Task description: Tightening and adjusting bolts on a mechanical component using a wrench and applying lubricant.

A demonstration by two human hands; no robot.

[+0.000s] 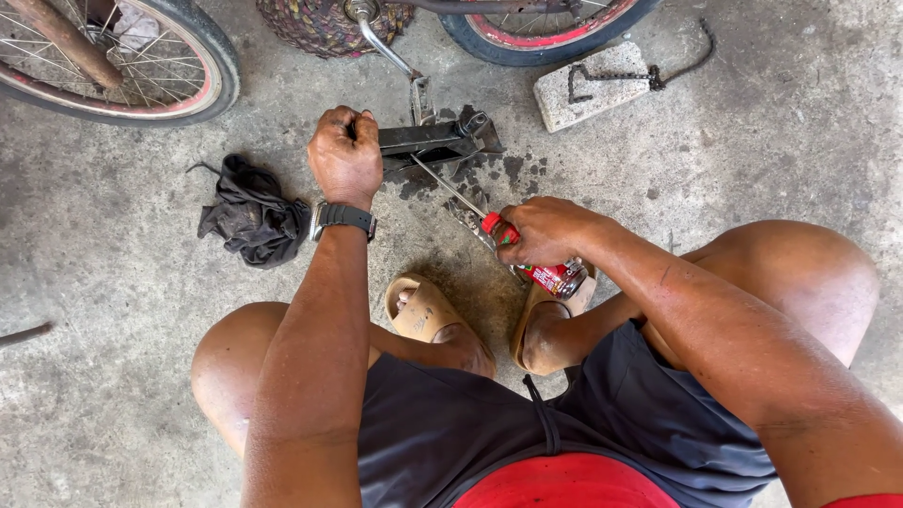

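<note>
Hands work low over the concrete floor [113, 282]; the left hand [345, 155] is fisted, its grip pressed tight around one end of a black metal bicycle part [435, 139] lying on the floor between two wheels; the right hand [546, 230] wraps a red spray can [555, 276], thin straw [450, 187] aimed at that part (oily stains darken the concrete beneath it); a black rag [252, 216] lies just left of the left wrist; a chain [611, 75] drapes over a stone block [594, 89] beyond.
</note>
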